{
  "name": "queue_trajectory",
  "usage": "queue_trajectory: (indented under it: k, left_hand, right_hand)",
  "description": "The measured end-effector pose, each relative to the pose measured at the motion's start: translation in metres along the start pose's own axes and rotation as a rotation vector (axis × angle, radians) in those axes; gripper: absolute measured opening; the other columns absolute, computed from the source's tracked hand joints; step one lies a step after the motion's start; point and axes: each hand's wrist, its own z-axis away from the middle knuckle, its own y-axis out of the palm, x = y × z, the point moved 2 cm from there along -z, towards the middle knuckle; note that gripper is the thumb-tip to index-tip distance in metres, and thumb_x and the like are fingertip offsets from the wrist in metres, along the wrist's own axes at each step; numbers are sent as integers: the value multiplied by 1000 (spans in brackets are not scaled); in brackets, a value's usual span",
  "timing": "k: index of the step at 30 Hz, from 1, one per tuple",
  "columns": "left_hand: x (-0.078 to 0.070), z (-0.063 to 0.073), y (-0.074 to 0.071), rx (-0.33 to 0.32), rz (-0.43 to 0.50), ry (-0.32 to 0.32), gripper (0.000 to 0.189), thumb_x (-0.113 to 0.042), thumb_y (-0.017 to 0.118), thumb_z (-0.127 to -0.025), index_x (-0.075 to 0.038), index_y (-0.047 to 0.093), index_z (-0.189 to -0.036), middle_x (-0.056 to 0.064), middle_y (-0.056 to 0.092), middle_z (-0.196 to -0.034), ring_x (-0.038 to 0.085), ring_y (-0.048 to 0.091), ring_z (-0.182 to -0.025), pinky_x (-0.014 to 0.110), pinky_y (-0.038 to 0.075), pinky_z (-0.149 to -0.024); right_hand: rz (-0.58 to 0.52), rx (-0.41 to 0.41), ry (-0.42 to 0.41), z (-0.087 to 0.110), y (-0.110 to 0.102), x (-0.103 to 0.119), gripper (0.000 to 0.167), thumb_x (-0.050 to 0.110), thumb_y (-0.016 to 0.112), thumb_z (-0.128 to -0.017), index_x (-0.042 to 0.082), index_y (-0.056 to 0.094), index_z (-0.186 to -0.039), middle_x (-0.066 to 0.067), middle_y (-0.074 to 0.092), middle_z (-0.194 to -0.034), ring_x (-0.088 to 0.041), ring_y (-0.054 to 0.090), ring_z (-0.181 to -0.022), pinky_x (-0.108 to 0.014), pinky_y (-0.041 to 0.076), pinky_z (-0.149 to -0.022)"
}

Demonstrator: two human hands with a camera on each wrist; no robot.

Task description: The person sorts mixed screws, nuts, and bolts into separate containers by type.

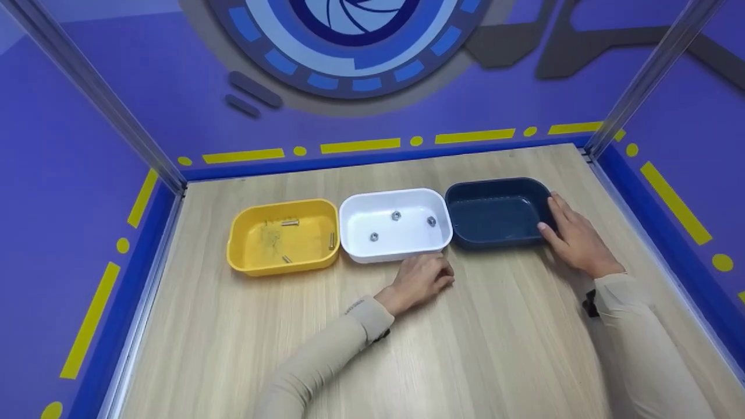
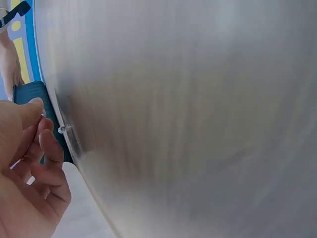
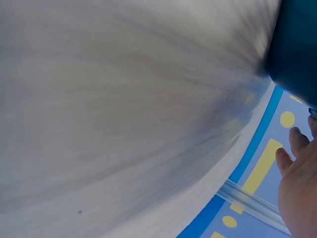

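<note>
Just in front of the white tray (image 1: 396,254), my left hand (image 1: 416,280) is held low over the table with its fingers curled. In the left wrist view its thumb and forefinger pinch a small metal screw (image 2: 43,114), of which only a ridged tip shows. Another shiny metal piece (image 2: 62,130) appears beyond the fingers, too small to identify. My right hand (image 1: 576,238) rests against the right side of the dark blue tray (image 1: 495,240), thumb at the rim and fingers fairly straight. Several metal nuts, one a hex nut (image 1: 396,215), lie inside the white tray.
On the left, a yellow tray (image 1: 279,269) contains several screws, including a screw (image 1: 290,223). The three trays stand side by side on the wooden table (image 1: 465,349). Blue-purple panels (image 1: 145,75) and metal posts (image 1: 105,99) enclose the back and sides.
</note>
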Motion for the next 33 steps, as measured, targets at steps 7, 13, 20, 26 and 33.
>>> queue_trajectory:
  k: [7,13,20,26,33]
  left_hand:
    - [-6,-3,-7,-4,34,-17,13,-33,76,-101,-24,84,-105,-11,80,-104,7,74,-96,25,59,-78]
    - [-11,-6,-14,12,66,-17,14,-33,75,-101,-24,84,-107,-12,81,-105,4,74,-97,23,58,-78]
    - [-16,-13,-23,-10,130,41,15,-34,74,-102,-22,82,-108,-11,81,-104,5,75,-94,20,58,-75]
    - [-19,-22,-31,-62,186,80,15,-31,77,-101,-18,80,-108,-8,81,-104,11,76,-91,22,56,-71]
    - [-22,-33,-41,-97,180,104,16,-31,77,-101,-18,80,-108,-7,80,-104,9,73,-86,22,54,-70]
  right_hand:
    - [-7,7,5,1,0,1,78,45,45,-114,2,14,-171,-22,11,-179,-51,20,-161,-73,19,-127]
    - [-9,12,6,1,0,2,78,45,45,-114,3,13,-171,-22,10,-179,-52,20,-161,-73,19,-127]
    - [-20,4,0,1,0,1,77,44,46,-114,2,15,-171,-23,12,-179,-54,21,-159,-75,20,-125]
    - [-15,26,21,1,0,1,79,46,45,-114,2,12,-171,-21,9,-179,-54,20,-160,-75,18,-126]
    - [-21,27,21,1,0,1,79,46,46,-113,3,12,-171,-20,8,-180,-53,18,-161,-74,17,-127]
